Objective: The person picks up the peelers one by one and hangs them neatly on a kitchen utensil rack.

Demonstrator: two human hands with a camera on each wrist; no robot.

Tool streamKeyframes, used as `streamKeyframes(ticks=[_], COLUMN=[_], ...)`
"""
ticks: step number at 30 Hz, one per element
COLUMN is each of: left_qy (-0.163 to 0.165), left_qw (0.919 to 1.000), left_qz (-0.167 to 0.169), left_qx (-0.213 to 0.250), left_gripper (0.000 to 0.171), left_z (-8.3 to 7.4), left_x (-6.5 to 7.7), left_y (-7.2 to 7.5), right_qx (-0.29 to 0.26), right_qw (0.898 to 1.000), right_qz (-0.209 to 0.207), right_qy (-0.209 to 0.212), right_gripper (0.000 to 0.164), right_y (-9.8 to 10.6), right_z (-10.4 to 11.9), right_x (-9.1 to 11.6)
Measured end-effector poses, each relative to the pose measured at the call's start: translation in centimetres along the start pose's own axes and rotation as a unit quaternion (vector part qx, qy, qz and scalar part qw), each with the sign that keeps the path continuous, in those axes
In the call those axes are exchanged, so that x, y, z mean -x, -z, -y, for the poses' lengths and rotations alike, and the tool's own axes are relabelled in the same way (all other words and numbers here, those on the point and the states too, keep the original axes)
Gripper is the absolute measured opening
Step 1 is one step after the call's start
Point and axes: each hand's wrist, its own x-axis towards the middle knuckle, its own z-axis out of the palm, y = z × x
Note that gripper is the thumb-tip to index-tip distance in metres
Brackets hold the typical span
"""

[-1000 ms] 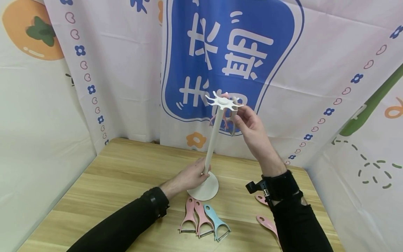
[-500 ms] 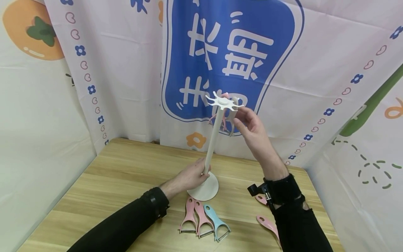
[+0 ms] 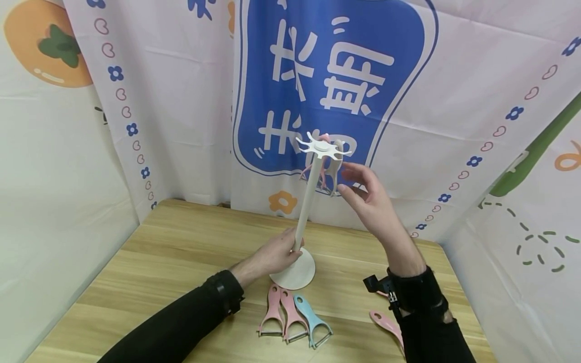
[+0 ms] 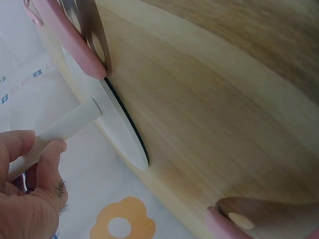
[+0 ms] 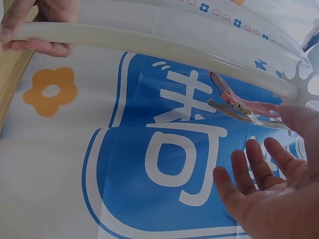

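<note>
The white stand (image 3: 307, 206) is set on the bench (image 3: 181, 242) with its round base flat, and its pole is gripped low down by the left hand (image 3: 279, 250), whose fingers are wrapped round it. At the top, a grey peeler (image 3: 334, 170) and a pink peeler (image 3: 324, 175) are hung side by side on the far right of the hook ring (image 3: 321, 146). Nothing is gripped by the right hand (image 3: 369, 196): its fingers are loosely bent, with a clear gap between thumb and forefinger, just to the right of the grey peeler. Whether the peeler is brushed by a fingertip cannot be told.

The step in hand is judged to be the letting go of the grey peeler on its hook. The pole is best held firm by the left hand, so that no sway is passed to the hooks. The right hand is best drawn off sideways to the right, fingers well apart, so that neither hook tip nor blade end is snagged.

Near the base, two pink peelers (image 3: 289, 306) and a blue peeler (image 3: 306, 310) are laid together; a further pink peeler (image 3: 386, 322) is seen to the right.
</note>
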Motion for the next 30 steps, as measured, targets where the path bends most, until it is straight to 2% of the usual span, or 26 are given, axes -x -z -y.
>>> streamKeyframes(ticks=[9, 23, 30], left_qy=[-0.002, -0.004, -0.002], left_qw=[1.0000, 1.0000, 1.0000], left_qz=[-0.003, 0.003, 0.000], left_qx=[0.006, 0.000, 0.001], left_gripper=[0.025, 0.024, 0.024], left_z=[0.0, 0.0, 0.0], left_x=[0.0, 0.1, 0.1], left_y=[-0.1, 0.0, -0.1], right_qx=[0.070, 0.092, 0.102], right_qw=[0.997, 0.994, 0.992], right_qz=[-0.004, -0.015, -0.039], right_qy=[-0.014, -0.050, -0.071], right_gripper=[0.059, 0.062, 0.062], right_y=[0.4, 1.6, 2.3], right_z=[0.0, -1.9, -3.4], right_x=[1.8, 5.0, 6.8])
